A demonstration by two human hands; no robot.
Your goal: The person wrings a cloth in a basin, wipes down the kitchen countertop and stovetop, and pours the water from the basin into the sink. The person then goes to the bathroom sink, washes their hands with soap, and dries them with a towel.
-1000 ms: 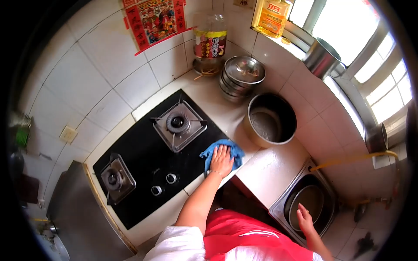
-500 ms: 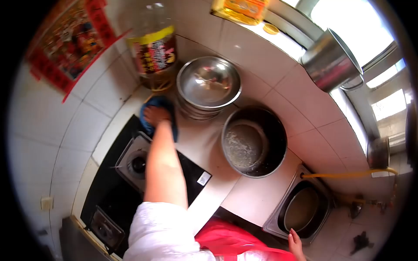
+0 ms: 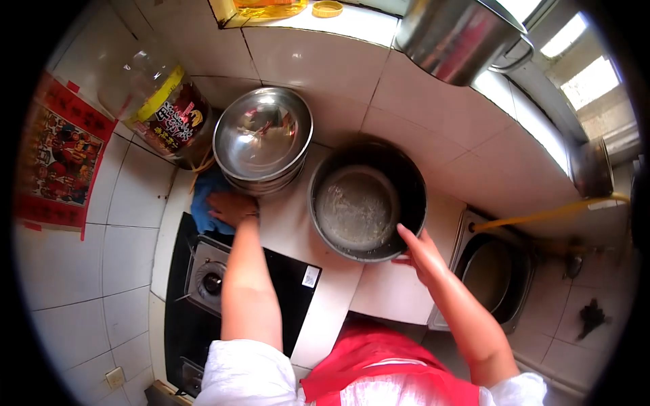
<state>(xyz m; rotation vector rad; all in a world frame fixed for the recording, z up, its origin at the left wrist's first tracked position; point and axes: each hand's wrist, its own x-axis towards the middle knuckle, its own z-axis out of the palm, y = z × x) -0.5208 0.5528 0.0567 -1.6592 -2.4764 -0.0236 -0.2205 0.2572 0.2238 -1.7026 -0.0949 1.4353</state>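
Observation:
My left hand [image 3: 232,207] presses on a blue cloth [image 3: 206,203] at the counter's back corner, behind the black gas stove [image 3: 287,272] and next to a stack of steel bowls [image 3: 261,135]. My right hand [image 3: 416,252] is at the near right rim of a large dark pot [image 3: 359,206], thumb over the rim and fingers outside it. A little cloudy residue shows on the pot's bottom. Part of the cloth is hidden under my left hand.
A large plastic jar [image 3: 164,111] stands in the corner left of the bowls. To the right is a sink [image 3: 494,274] with a basin in it and a yellow hose [image 3: 555,212] above. A steel mug [image 3: 457,40] sits on the windowsill.
My left hand and the cloth have gone from the stove's right edge to the back corner by the bowls. My right hand has moved from over the sink to the pot's rim.

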